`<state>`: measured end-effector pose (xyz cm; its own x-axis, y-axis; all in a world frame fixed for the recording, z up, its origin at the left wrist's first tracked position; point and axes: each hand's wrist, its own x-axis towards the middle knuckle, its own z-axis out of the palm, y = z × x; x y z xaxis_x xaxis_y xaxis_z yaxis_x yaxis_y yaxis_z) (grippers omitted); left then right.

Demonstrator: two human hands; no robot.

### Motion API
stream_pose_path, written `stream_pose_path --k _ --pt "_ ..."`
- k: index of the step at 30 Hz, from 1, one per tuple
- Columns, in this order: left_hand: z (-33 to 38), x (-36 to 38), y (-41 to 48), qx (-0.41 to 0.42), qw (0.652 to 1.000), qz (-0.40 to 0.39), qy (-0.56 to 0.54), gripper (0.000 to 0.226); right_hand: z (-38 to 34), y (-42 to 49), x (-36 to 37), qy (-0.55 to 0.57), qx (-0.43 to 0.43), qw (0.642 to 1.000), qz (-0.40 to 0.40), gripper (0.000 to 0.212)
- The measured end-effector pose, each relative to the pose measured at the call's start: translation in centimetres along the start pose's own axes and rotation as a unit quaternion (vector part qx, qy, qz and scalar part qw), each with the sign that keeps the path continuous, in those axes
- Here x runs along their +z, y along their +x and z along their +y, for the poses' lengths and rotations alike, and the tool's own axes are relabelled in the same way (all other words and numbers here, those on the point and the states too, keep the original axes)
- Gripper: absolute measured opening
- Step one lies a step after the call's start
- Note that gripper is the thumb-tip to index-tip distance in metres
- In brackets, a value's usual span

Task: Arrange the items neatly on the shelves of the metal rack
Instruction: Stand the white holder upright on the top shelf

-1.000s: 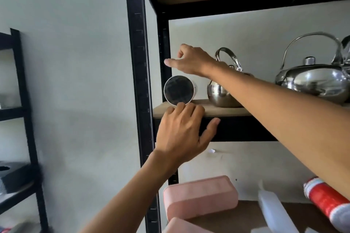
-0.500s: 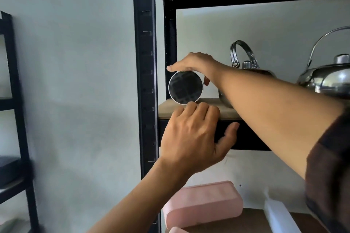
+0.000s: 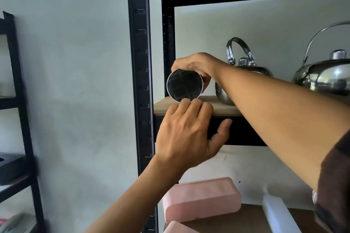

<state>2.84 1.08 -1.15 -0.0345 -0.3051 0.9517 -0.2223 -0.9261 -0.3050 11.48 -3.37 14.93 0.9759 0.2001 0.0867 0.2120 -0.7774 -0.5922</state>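
Both of my hands are up at the front left corner of the tan wooden shelf board [image 3: 223,109] in the black metal rack [image 3: 139,62]. My right hand [image 3: 193,64] reaches in from the right and comes down over the round white-rimmed object with a dark glossy face [image 3: 184,85]. Its fingers and thumb are curled round the upper edge, so the object is clamped in my grip with the flat dark face turned toward me. The object is at that front left corner, just beside the rack's left posts. Its lowest rim is hidden behind my fingertips, so I cannot tell whether it stands on the board or hangs just above it. My left hand [image 3: 187,132] comes up from below with fingers straight and close together. Their tips lie on the board's front edge and touch the bottom of the dark face, and the thumb is spread to the right across the black front beam; this hand grips nothing. Behind my right forearm, farther back on the same board, stands a small shiny steel kettle with an arched handle [image 3: 246,67]. A larger steel kettle with a knobbed lid [image 3: 325,77] stands toward the right edge, apart from the first. On the shelf below, near its left edge, lies a pale pink rounded plastic box [image 3: 200,198] with a second pink box [image 3: 180,228] in front of it. A translucent white bottle [image 3: 278,212] lies to their right.
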Motion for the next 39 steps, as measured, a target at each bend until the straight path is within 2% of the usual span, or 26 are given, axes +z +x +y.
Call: stream_pose_path --k 7,10,12,15,21,25,28,36,39 --pt "0.1 -0.2 -0.1 -0.005 1.0 -0.011 -0.003 0.047 1.2 -1.1 -0.1 0.091 -0.037 0.995 -0.004 0.025" --pt "0.1 -0.2 -0.2 -0.008 1.0 -0.017 -0.004 0.047 2.0 -1.4 0.1 0.157 -0.081 0.983 0.045 0.04" --pt "0.1 -0.2 -0.1 -0.009 1.0 -0.017 -0.003 0.047 2.5 -1.8 0.3 0.178 -0.141 0.971 0.073 0.036" --pt "0.2 -0.2 0.0 -0.01 1.0 -0.016 -0.001 0.047 3.3 -1.6 1.1 0.182 -0.198 0.959 0.093 0.063" --pt "0.0 -0.5 -0.2 0.001 1.0 -0.017 -0.004 0.044 4.5 -2.2 1.8 0.196 -0.245 0.944 0.105 0.082" --pt "-0.1 -0.8 -0.3 0.005 1.0 -0.017 -0.015 0.042 5.3 -2.6 1.6 0.18 -0.255 0.944 0.109 0.091" --pt "-0.1 -0.9 -0.5 -0.001 1.0 -0.014 -0.026 0.04 5.5 -3.0 1.5 0.166 -0.256 0.946 0.112 0.106" --pt "0.0 -0.9 -1.1 -0.016 0.999 0.019 -0.036 0.037 6.9 -4.0 1.3 0.144 -0.26 0.947 0.123 0.084" --pt "0.0 -0.9 -1.1 -0.014 0.999 0.02 -0.034 0.037 7.7 -4.3 1.4 0.151 -0.252 0.952 0.091 0.092"
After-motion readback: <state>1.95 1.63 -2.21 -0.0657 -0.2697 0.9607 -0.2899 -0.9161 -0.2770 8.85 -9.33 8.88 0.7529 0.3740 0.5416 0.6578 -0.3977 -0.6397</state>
